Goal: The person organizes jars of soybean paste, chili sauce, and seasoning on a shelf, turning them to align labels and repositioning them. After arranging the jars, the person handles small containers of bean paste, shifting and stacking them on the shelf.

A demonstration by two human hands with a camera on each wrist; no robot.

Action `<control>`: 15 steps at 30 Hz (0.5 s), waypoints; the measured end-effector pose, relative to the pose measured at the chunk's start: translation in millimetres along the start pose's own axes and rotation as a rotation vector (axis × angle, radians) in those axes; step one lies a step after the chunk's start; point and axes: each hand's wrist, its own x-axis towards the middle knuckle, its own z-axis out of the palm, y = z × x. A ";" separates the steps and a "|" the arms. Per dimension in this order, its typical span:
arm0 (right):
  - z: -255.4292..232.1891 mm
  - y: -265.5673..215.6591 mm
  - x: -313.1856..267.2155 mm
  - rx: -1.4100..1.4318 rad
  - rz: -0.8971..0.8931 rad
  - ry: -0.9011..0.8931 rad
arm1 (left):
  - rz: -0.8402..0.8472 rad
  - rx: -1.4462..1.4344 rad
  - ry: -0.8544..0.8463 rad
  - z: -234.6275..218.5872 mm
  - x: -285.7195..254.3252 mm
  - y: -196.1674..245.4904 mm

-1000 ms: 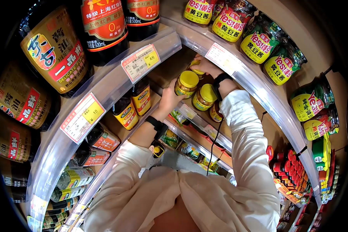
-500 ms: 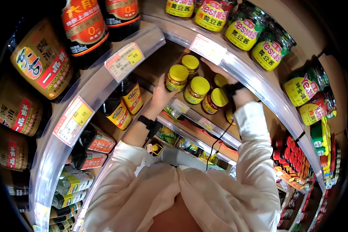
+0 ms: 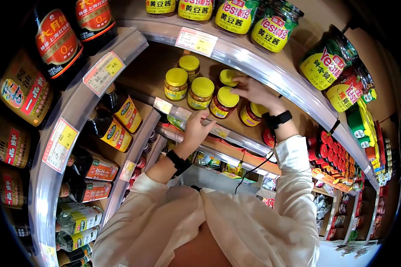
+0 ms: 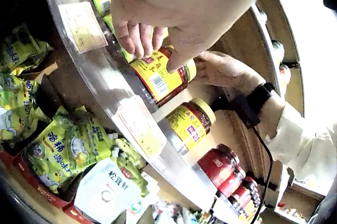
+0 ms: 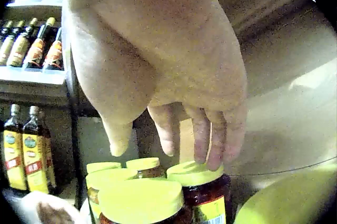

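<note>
Several yellow-lidded glass jars stand upright on the middle shelf in the head view. My left hand is at that shelf's front edge, fingers loosely extended in front of a jar with dark red contents. In the left wrist view its fingertips and thumb overlap that jar's yellow label. My right hand reaches over the jars from the right. Its fingertips lie at the lid of the rear jar, while the thumb hangs apart from them in the right wrist view. To the left are a front jar and another behind it.
Another yellow-lidded jar stands to the right. The upper shelf edge curves just above the right hand, with soybean paste jars on it. Sauce bottles stand at left. Seasoning bags lie below. A black cable hangs from the right wrist.
My left hand has let go of the left front jar and moved right along the shelf edge. My right hand has come out from beneath the upper shelf edge. The head view has shifted right.
</note>
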 end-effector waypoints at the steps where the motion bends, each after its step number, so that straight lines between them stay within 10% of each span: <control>1: -2.1 -22.3 -5.5 -0.167 0.014 -0.055 | -0.002 0.010 -0.012 2.8 -2.2 1.3; 15: 7.2 -31.0 -0.5 -0.242 -0.027 -0.182 | 0.077 0.090 -0.057 5.5 7.4 -10.0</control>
